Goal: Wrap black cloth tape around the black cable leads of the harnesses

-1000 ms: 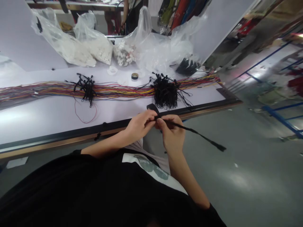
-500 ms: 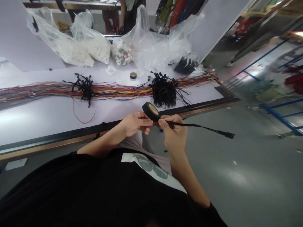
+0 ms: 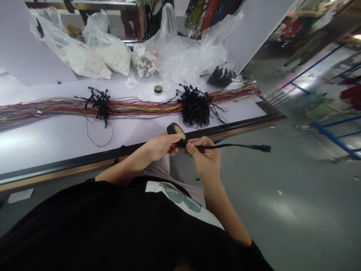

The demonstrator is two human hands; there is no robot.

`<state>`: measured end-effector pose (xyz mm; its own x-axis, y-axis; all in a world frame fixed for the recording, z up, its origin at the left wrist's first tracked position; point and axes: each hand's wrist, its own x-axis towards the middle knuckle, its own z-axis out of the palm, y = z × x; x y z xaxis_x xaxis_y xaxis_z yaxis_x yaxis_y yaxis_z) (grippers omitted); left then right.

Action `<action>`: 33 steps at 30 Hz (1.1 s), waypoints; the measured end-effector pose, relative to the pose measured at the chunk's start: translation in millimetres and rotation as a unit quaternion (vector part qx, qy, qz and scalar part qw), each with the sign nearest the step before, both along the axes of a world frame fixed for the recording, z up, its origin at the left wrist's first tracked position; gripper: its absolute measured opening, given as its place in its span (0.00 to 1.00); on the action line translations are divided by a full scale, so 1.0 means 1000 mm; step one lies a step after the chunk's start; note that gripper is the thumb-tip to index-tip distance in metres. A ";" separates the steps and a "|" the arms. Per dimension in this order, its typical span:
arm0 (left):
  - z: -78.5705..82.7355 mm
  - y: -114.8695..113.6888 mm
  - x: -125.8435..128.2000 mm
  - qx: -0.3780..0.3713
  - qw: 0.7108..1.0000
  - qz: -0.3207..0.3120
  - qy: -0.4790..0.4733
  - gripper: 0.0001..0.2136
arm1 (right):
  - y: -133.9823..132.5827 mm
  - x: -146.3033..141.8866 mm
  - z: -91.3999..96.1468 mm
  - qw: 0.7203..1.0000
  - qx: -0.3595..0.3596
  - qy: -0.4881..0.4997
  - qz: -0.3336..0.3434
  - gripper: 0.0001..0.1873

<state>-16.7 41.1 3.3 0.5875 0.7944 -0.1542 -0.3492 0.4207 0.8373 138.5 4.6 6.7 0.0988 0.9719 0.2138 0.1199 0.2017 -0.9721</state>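
Note:
My left hand grips a roll of black tape, its thumb lying across the tan core. Close beside it, my right hand pinches a thin black cable between thumb and fingers. The cable runs out to the right and ends in a black connector. The roll touches or nearly touches the cable by my right fingertips; the exact contact is hidden. Both hands are just in front of the table's near edge.
Long coloured wires stretch across the white table, with black connector bunches on them. Another tape roll lies behind. Clear bags of white parts line the back. A blue metal frame stands at right.
My left thumb has moved up onto the tape roll, which has shifted slightly left. The cable's connector end has swung up and a little left.

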 end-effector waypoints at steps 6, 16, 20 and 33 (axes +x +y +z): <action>0.009 -0.014 0.009 0.106 0.987 0.115 0.024 0.21 | 0.001 -0.006 0.001 0.995 0.003 0.093 -0.021 0.11; 0.015 -0.013 -0.005 0.501 0.828 0.072 0.242 0.14 | 0.007 0.004 0.007 0.989 -0.037 0.135 0.050 0.11; 0.012 -0.009 0.000 0.523 0.782 0.068 0.332 0.09 | 0.004 0.002 0.004 0.993 -0.017 0.108 0.046 0.13; 0.022 -0.014 0.001 0.404 0.820 0.106 0.392 0.04 | 0.000 0.000 0.005 0.994 0.025 -0.091 0.054 0.07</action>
